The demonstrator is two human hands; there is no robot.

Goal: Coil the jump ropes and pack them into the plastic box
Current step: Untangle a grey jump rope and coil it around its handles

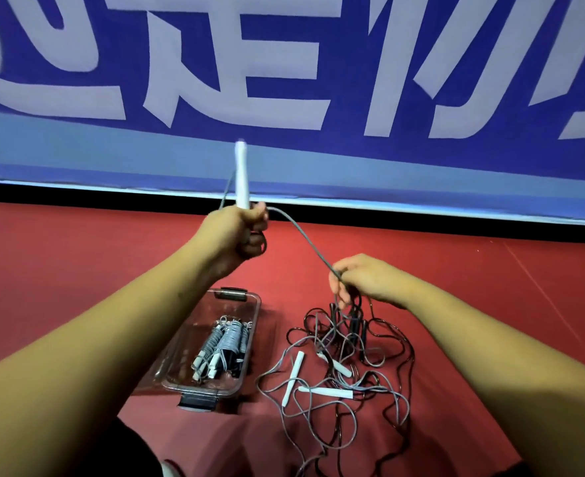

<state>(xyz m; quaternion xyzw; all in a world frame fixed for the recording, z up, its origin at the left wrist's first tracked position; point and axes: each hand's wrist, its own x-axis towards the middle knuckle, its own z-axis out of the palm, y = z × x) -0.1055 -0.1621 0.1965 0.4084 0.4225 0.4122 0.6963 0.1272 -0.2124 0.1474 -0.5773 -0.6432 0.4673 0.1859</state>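
Note:
My left hand [237, 235] is raised and grips a white jump-rope handle [241, 173] that points upward. A grey cord [301, 235] runs from that fist down to my right hand [363, 277], which pinches it above the pile. On the red floor lies a tangled pile of grey and dark jump ropes [346, 366] with white handles [294, 376] among them. To its left stands the clear plastic box [254, 315], open, holding several coiled grey ropes [222, 342].
A blue banner with large white characters [284, 80] hangs along the far side, above a black strip where it meets the red floor [77, 263]. My knee in dark clothing [125, 449] shows at the bottom, near the box.

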